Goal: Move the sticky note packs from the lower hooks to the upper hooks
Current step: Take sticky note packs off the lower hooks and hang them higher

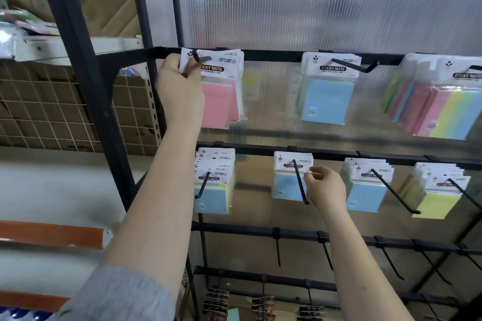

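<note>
My left hand (180, 88) is raised to the top rail, arm stretched up and a grey sleeve (114, 297) bunched near the elbow; its fingers pinch the white header card of the pink sticky note packs (221, 88), which hang at the upper left hook (202, 58). My right hand (326, 187) is lower, at the middle rail, thumb and forefinger pinched by the long black hook (300, 185) that carries a blue pack (287, 182); whether they grip the hook or the pack's edge I cannot tell. On the upper rail, further right, hang another blue pack (327, 99) and a bundle of striped packs (443, 112). The middle rail also carries a pale blue stack (214, 190) on the left, plus a blue stack (365, 190) and a yellow stack (438, 198) on the right. Below run bare black hooks (277, 250), and small dark packets (214, 300) hang lowest. The backing is ribbed translucent panel (313, 2) in a black frame (78, 86); a wire grid (52, 112) and shelf stand to the left
</note>
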`<state>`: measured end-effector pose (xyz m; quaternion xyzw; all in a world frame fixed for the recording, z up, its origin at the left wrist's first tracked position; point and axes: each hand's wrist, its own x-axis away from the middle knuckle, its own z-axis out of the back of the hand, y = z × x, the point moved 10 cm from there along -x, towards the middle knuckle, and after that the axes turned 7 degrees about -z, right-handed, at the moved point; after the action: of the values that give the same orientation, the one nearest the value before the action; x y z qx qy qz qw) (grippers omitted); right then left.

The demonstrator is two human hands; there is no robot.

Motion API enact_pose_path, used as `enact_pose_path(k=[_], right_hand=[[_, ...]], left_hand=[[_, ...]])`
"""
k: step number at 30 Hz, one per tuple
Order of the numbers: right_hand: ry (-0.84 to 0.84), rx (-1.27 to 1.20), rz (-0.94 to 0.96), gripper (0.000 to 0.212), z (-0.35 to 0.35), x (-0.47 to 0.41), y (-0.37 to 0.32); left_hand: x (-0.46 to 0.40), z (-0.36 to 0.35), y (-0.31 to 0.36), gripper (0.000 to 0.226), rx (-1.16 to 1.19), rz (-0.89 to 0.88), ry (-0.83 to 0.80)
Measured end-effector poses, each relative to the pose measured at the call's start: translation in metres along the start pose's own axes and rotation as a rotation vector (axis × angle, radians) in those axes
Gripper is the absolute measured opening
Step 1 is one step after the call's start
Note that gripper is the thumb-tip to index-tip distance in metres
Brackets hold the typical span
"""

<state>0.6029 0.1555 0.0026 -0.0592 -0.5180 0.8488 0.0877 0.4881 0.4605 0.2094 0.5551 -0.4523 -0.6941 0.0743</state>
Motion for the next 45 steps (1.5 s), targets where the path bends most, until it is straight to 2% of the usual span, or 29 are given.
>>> enact_pose_path(k=[5,12,15,18,23,28,33,37,40,45], right_hand=[[-0.018,0.011,-0.028,0.039,-0.005,-0.005,0.009],[-0.043,0.012,-0.039,0.043,-0.009,-0.011,0.014],[-0.049,-0.016,-0.041,0.044,-0.011,-0.014,0.016],[-0.054,-0.032,-0.049,0.045,-0.014,-0.016,0.019],[-0.065,-0.012,-0.046,0.043,-0.019,-0.020,0.021],[-0.044,-0.040,-0.034,0.045,-0.016,-0.016,0.016],[-0.026,-0.098,-0.037,0.038,-0.017,-0.012,0.018],[-0.087,-0.122,-0.004,0.018,-0.028,-0.009,0.018],[-0.107,-0.121,0.010,0.035,-0.028,-0.004,0.017],[-0.109,-0.094,0.037,0.022,-0.017,0.010,0.015]], left_hand=[[-0.008,-0.013,-0.005,0.003,-0.074,0.031,-0.012],[-0.010,-0.017,-0.013,0.014,-0.151,0.084,0.030],[-0.005,-0.015,-0.016,0.030,-0.149,0.066,0.022],[0.001,-0.012,-0.024,0.014,-0.097,0.068,0.000],[0.017,-0.004,-0.038,0.028,-0.125,0.076,-0.031],[0.046,0.008,-0.056,0.030,-0.182,0.121,-0.079],[0.079,0.016,-0.089,0.019,-0.259,0.253,-0.152],[0.108,0.023,-0.123,0.013,-0.342,0.382,-0.233],[0.126,0.029,-0.138,0.018,-0.376,0.455,-0.270],[0.137,0.032,-0.153,0.022,-0.416,0.518,-0.306]])
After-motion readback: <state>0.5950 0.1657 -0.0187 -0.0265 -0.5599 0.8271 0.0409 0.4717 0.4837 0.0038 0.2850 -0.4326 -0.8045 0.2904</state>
